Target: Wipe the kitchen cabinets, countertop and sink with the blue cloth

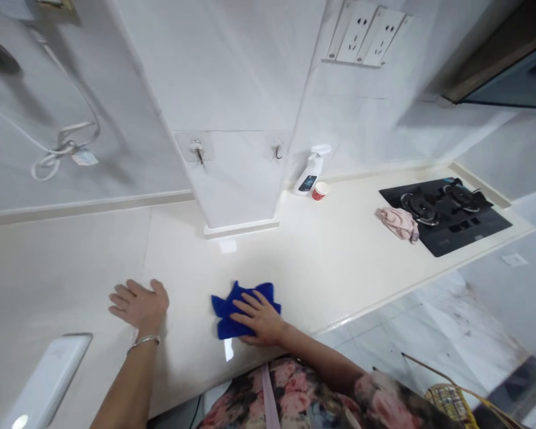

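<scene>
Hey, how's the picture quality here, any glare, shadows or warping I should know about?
Head view: wide-angle warping bends the countertop edge and tilts the walls; even soft light, small glare spot just below the blue cloth under the right hand; faint shadow beside the left hand; mildly soft overall.

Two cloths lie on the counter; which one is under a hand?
The blue cloth, pressed flat by the right hand. The pink cloth lies untouched beside the hob.

The right hand (259,319) covers part of the crumpled blue cloth (232,302). The picture's edge cuts off the flat white rectangular thing (49,375).
</scene>
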The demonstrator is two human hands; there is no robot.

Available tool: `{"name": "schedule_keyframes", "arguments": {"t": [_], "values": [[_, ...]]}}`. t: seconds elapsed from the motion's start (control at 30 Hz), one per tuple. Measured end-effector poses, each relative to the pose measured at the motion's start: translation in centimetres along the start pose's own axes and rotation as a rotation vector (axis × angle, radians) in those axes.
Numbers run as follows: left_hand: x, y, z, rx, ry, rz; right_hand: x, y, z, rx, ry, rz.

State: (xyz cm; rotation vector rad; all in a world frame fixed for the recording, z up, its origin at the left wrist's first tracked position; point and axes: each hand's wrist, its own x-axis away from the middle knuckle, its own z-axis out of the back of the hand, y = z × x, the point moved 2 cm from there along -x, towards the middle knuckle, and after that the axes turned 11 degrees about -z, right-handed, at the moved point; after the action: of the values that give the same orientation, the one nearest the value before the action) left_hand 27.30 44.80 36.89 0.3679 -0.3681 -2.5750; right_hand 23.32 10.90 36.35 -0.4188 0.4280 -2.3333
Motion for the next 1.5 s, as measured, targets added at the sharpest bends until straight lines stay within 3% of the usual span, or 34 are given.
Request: {"name": "schedule_keyframes", "arguments": {"t": [0.07, 0.13, 0.23, 0.33, 0.4, 0.47, 0.53, 0.7, 0.8, 0.87, 0.97, 1.03, 1.17, 1.27, 1.37, 1.43, 1.5], "values": [[0.0, -0.3, -0.2, 0.04, 0.057, 0.007, 4.4, 4.3, 1.0, 0.024, -0.036, -0.198], [0.0, -0.5, -0.4, 0.058, 0.058, 0.022, 8.4, 9.3, 2.2, 0.091, -0.005, -0.531], [0.0, -0.6, -0.6, 0.045, 0.044, 0.061, 12.4, 16.2, 3.8, 0.168, 0.235, -0.973], [0.0, -0.8, -1.0, 0.054, 0.05, 0.066, 12.7, 20.0, 4.5, 0.143, 0.49, -1.342], [0.1, -1.0, -1.3, 0.072, 0.058, 0.068, 10.4, 20.4, 4.4, 0.119, 0.566, -1.453], [0.1, -1.1, -1.5, 0.09, 0.067, 0.071, 6.5, 19.1, 4.3, 0.127, 0.563, -1.418], [0.3, -1.1, -1.5, 0.102, 0.08, 0.071, 1.6, 16.5, 4.2, 0.159, 0.499, -1.285], [0.5, -0.7, -1.1, 0.117, 0.073, 0.089, -10.4, 6.7, 3.4, 0.204, 0.296, -0.862], [0.5, -0.8, -1.2, 0.131, 0.055, 0.093, -14.0, 0.4, 2.0, 0.195, 0.192, -0.594], [0.5, -0.9, -1.3, 0.132, 0.058, 0.097, -13.9, -3.1, 0.6, 0.169, 0.153, -0.405], [0.6, -1.1, -1.5, 0.122, 0.077, 0.099, -10.7, -6.5, -1.7, 0.12, 0.106, -0.106], [0.6, -1.2, -1.6, 0.126, 0.072, 0.095, -7.0, -7.1, -2.9, 0.093, 0.072, 0.053], [0.6, -1.6, -1.9, 0.149, 0.042, 0.08, 2.2, -3.4, -3.7, 0.07, 0.037, 0.215], [0.6, -2.0, -2.3, 0.164, 0.021, 0.07, 9.7, 2.5, -2.5, 0.116, 0.099, 0.148], [0.5, -2.2, -2.6, 0.166, 0.007, 0.062, 16.1, 8.8, -1.1, 0.226, 0.181, -0.05], [0.5, -2.2, -2.6, 0.168, -0.004, 0.059, 19.0, 12.0, -0.7, 0.295, 0.26, -0.233], [0.5, -2.2, -2.6, 0.175, -0.019, 0.058, 20.3, 13.6, -1.1, 0.35, 0.351, -0.43]]}}
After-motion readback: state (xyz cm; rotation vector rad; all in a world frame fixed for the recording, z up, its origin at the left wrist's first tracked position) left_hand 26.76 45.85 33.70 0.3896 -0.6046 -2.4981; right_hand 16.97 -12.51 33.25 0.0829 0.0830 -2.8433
